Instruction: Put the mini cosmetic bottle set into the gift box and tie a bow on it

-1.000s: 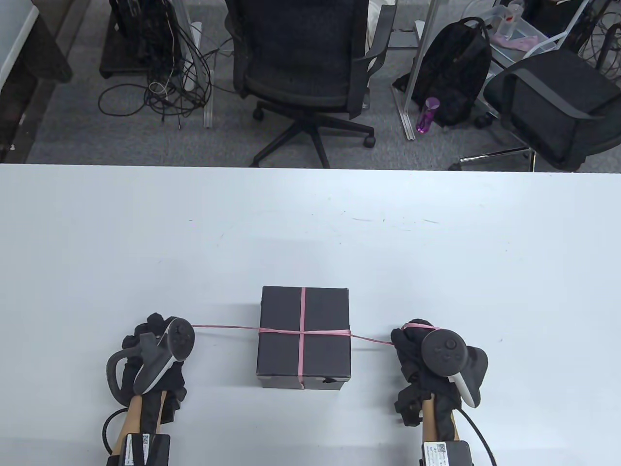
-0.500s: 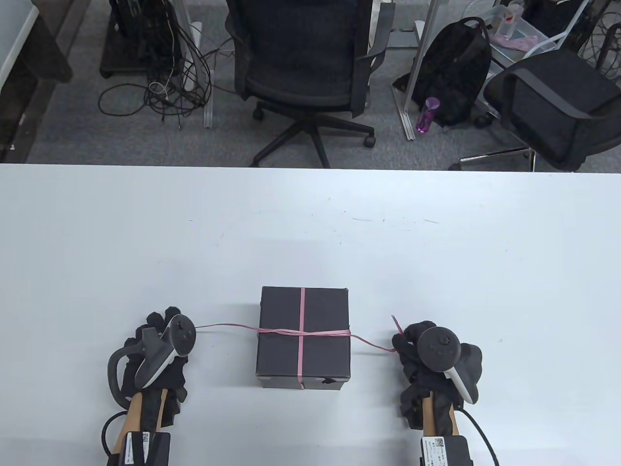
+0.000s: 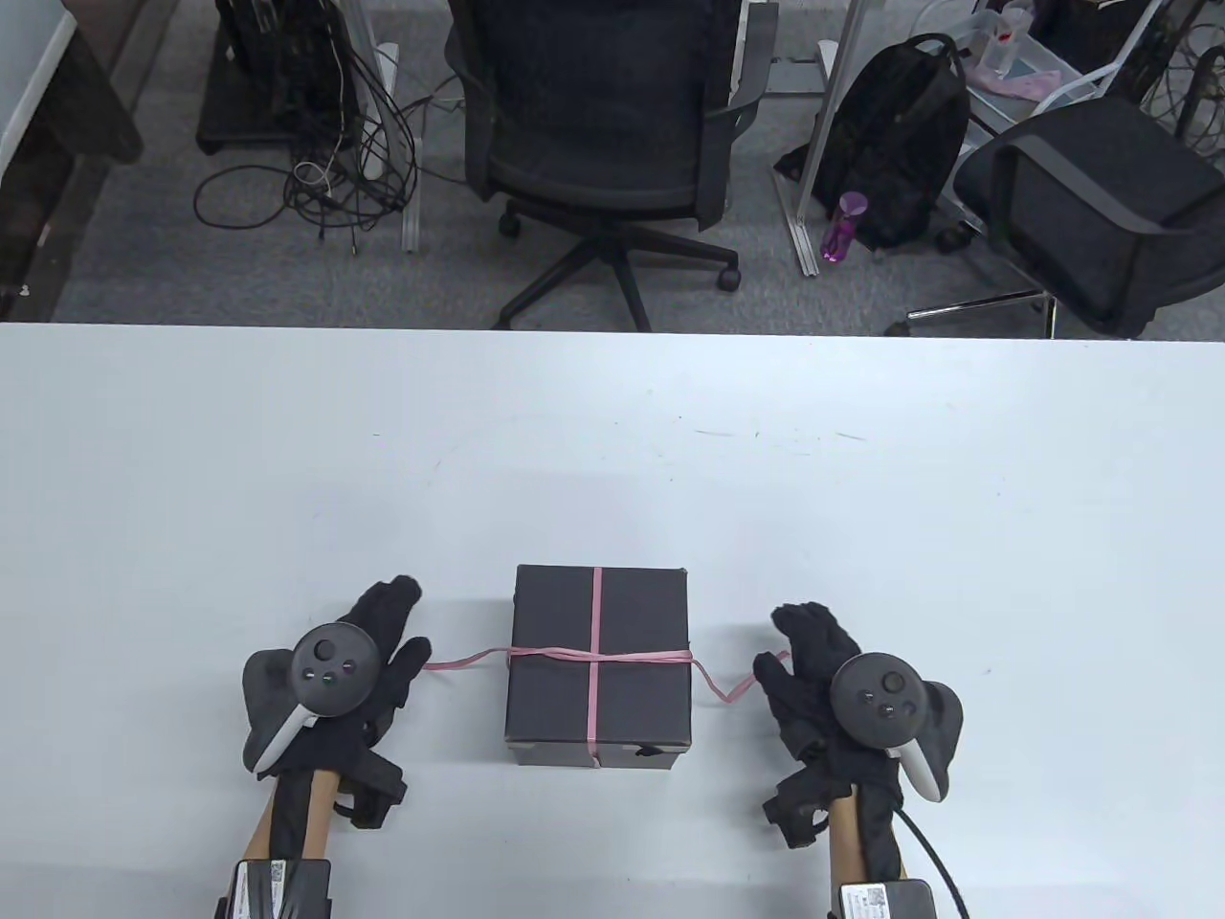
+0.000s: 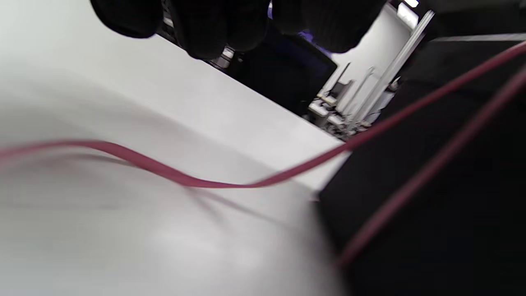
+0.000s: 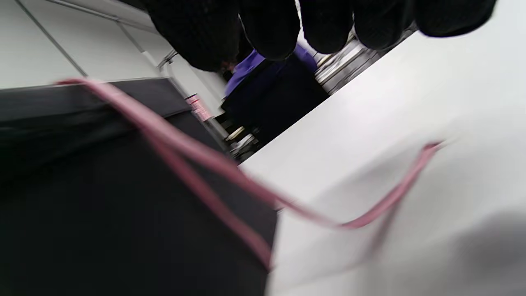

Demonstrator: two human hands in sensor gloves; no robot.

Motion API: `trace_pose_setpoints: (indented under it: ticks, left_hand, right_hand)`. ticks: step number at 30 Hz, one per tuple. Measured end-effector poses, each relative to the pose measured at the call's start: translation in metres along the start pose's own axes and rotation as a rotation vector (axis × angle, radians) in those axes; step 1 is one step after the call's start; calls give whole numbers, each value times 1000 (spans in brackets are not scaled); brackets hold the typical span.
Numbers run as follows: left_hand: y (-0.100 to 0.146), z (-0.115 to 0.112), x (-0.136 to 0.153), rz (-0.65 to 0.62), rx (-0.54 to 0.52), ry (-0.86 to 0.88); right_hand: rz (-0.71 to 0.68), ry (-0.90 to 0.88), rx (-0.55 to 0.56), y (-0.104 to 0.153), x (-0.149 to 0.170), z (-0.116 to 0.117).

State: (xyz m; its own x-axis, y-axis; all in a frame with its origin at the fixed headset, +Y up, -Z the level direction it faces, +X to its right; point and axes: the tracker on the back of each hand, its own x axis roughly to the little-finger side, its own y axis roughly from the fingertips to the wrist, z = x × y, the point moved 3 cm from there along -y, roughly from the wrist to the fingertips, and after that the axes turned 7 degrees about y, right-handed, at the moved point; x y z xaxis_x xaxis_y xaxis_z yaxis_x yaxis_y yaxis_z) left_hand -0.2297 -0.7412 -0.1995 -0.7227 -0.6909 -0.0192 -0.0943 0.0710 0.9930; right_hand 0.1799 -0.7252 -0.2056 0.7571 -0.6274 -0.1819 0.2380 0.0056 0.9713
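The closed black gift box (image 3: 598, 708) sits near the table's front edge, with a thin pink ribbon (image 3: 595, 656) crossed over its lid. To its left, my left hand (image 3: 383, 646) lies with straight fingers and holds nothing. One slack ribbon tail (image 3: 464, 660) runs from the box towards it. My right hand (image 3: 799, 656) is spread flat to the right of the box. The other tail (image 3: 723, 691) lies loose and wavy on the table beside it. Both wrist views show the ribbon (image 4: 213, 183) (image 5: 370, 216) resting on the table under bare fingertips (image 4: 205, 28) (image 5: 271, 28). The bottles are hidden.
The white table (image 3: 612, 459) stretches far behind and beside the box. Past its far edge stand two office chairs (image 3: 603, 134) and a black backpack (image 3: 895, 144) on the floor.
Both hands let go of the ribbon tails and opened flat. The ribbon, taut a second ago, now lies slack on each side of the box. The box has not moved.
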Motion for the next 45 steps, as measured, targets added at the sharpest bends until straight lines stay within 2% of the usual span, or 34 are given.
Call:
trace_pose_setpoints:
  ticks: [3, 6, 9, 11, 14, 20, 24, 28, 32, 34, 36, 37, 40, 43, 45]
  left_hand:
    - [-4, -15, -12, -84, 109, 146]
    - [-9, -31, -18, -112, 175, 173]
    - [-11, -39, -22, -107, 192, 164]
    - [-10, -39, -23, -97, 172, 168]
    - [-8, -33, -21, -85, 80, 244]
    - [-5, -23, -18, -85, 52, 415]
    - [-4, -23, -16, -70, 30, 476]
    - [-3, -23, -15, -48, 16, 446]
    - [-3, -25, -11, -15, 21, 393]
    - [-3, -26, -10, -9, 25, 367]
    - [-3, -27, -10, -3, 32, 337]
    - [-3, -27, -10, -2, 36, 326]
    - [-3, -28, -10, -2, 56, 305]
    - [-4, -28, -10, -4, 75, 302]
    - [-4, -27, -9, -13, 81, 312]
  right_hand:
    - [-66, -57, -85, 0, -14, 12]
    - [-58, -33, -92, -1, -17, 22]
    - [-48, -38, -60, -2, -14, 26]
    - [-38, -76, -32, -1, -13, 24]
    - [-37, -147, 19, 1, -13, 18]
    - [-32, -253, 110, 5, -11, 4]
    - [-17, -378, 83, 6, -8, 3]
    - [-54, -374, 97, 7, -10, -4]
    - [-196, -401, 58, 9, -18, -14]
    - [-237, -319, 37, 10, -25, -17]
    - [-250, -25, 24, 12, -36, -16]
    - [-234, 181, 13, 12, -42, -13]
    - [-135, 698, -34, 8, -53, 9]
    - [-15, 922, -38, 1, -52, 24]
    - [20, 917, -32, -4, -48, 28]
